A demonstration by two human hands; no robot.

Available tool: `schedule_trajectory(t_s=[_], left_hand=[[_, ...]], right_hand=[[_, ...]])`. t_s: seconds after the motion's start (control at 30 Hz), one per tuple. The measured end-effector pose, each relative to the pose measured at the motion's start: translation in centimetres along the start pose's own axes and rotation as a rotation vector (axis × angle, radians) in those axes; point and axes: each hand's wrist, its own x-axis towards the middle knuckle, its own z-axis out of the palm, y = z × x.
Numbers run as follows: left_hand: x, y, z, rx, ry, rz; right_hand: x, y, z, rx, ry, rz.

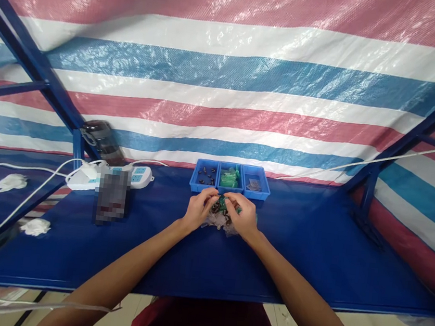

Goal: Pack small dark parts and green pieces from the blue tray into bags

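Blue table (315,237), striped sheet (223,116) behind. Left hand (198,209), right hand (244,216) curled over pile (219,219); can't tell if pinching.

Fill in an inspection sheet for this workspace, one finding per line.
Surface: blue tabletop, partly shiny.
Job's things: three blue bins side by side, holding small dark parts (left), green pieces (middle) and clear flat pieces (right); mixed pile in front.
Clutter: dark bottle, pixelated item, two crumpled white wads, all at left.
Hands: left hand and right hand at the pile, fingers bent; grip too small to tell.
Cables: white cable running to the white power strip; thin white cable at right.
Surroundings: striped plastic sheet behind, blue metal frame both sides.
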Motion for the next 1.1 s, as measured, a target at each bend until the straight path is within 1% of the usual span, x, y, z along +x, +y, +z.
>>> schedule_trajectory(t_s=[0.1,0.17,0.3,0.4,0.6,0.8,0.97,1.1], left_hand=[[-0.24,-0.27,0.25,-0.02,-0.067,-0.034],[-0.27,-0.27,0.31,-0.027,-0.094,-0.032],[-0.13,-0.11,0.25,-0.01,-0.112,0.021],[-0.13,-0.04,0.25,-0.006,-0.127,0.028],[-0.5,0.12,0.24,-0.021,-0.185,-0.055],[-0.54,0.27,0.16,-0.021,-0.198,-0.106],[-0.46,0.24,0.22,-0.061,-0.195,-0.168],[-0.45,0.25,0.22,-0.076,-0.189,-0.182]], right_hand=[[0.03,0.06,0.03,-0.002,-0.02,-0.045],[0.01,0.13,0.04,-0.022,-0.041,-0.054],[-0.01,0.22,-0.02,-0.042,-0.089,-0.02],[0.05,0.25,-0.14,-0.032,-0.142,-0.001],[0.09,0.31,-0.28,-0.052,-0.245,-0.018],[-0.27,0.26,0.01,-0.055,-0.361,-0.039],[-0.39,0.3,0.3,-0.105,-0.331,-0.028],[-0.31,0.32,0.4,-0.104,-0.285,-0.027]])
